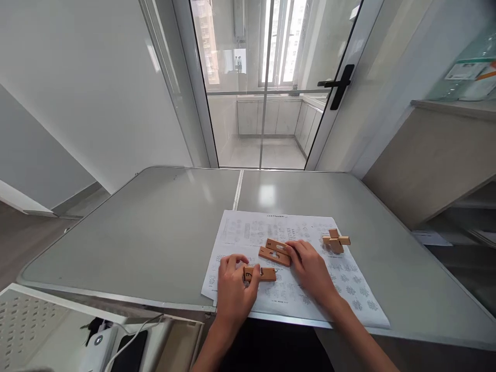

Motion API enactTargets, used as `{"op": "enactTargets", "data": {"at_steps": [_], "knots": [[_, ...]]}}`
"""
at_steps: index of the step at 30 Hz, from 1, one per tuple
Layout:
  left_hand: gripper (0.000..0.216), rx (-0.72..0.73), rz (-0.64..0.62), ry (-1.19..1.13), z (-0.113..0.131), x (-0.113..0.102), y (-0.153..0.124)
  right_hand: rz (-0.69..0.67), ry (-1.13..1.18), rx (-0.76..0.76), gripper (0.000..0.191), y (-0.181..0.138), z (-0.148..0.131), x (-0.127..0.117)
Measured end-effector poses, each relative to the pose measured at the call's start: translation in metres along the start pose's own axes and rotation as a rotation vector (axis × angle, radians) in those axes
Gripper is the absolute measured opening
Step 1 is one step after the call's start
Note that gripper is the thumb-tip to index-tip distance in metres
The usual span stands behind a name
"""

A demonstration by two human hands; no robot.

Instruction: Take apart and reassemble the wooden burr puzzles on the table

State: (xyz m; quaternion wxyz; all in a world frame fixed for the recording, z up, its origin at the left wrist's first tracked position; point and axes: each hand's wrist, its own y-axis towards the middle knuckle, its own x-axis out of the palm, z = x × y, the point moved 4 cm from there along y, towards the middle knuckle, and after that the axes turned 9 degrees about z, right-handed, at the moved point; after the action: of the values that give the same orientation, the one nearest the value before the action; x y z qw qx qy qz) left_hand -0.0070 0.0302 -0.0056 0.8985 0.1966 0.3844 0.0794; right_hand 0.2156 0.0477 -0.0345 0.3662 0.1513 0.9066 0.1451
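Note:
My left hand (237, 285) is closed around the left end of a notched wooden puzzle piece (267, 274), thumb in front and fingers behind. Beyond it, two slotted wooden pieces lie side by side on a printed sheet (240, 235): one marked 2 (274, 244) and a nearer one that seems marked 1 (271, 255). My right hand (310, 268) is at their right ends, its bent fingers closed on the end of the piece marked 2. To the right, a cross-shaped wooden assembly (335, 241) rests on the sheet's edge.
The sheets lie on a grey table (127, 237) with a metal edge and a centre seam. At lower left, a white cart (34, 320) holds a white device (98, 349), a black phone-like slab (130, 351) and cables. A glass door (263, 93) stands behind the table.

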Motion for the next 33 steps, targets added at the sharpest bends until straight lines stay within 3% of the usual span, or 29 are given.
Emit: {"op": "enactTargets", "data": {"at_steps": [9, 13, 16, 21, 25, 28, 33], "knots": [[0.028, 0.069, 0.117, 0.319, -0.001, 0.012, -0.001, 0.023, -0.005, -0.081, 0.032, 0.000, -0.010, -0.001], [0.027, 0.102, 0.129, 0.348, -0.005, 0.019, 0.000, 0.030, -0.001, -0.102, 0.033, -0.002, -0.010, 0.000], [0.039, 0.158, 0.121, 0.346, -0.008, 0.025, 0.006, 0.034, 0.008, -0.107, 0.034, -0.002, -0.010, 0.000], [0.055, 0.238, 0.042, 0.334, -0.007, 0.035, 0.020, 0.034, 0.038, -0.104, 0.034, -0.002, -0.012, 0.000], [0.050, 0.375, -0.130, 0.237, 0.015, 0.048, 0.021, 0.039, 0.075, -0.082, 0.033, 0.000, -0.011, -0.001], [0.060, 0.463, -0.234, 0.212, 0.032, 0.061, 0.018, 0.078, 0.099, -0.027, 0.034, 0.001, -0.005, -0.002], [0.058, 0.507, -0.227, 0.340, 0.037, 0.079, 0.022, 0.121, 0.130, 0.031, 0.028, 0.002, 0.005, -0.001]]}}
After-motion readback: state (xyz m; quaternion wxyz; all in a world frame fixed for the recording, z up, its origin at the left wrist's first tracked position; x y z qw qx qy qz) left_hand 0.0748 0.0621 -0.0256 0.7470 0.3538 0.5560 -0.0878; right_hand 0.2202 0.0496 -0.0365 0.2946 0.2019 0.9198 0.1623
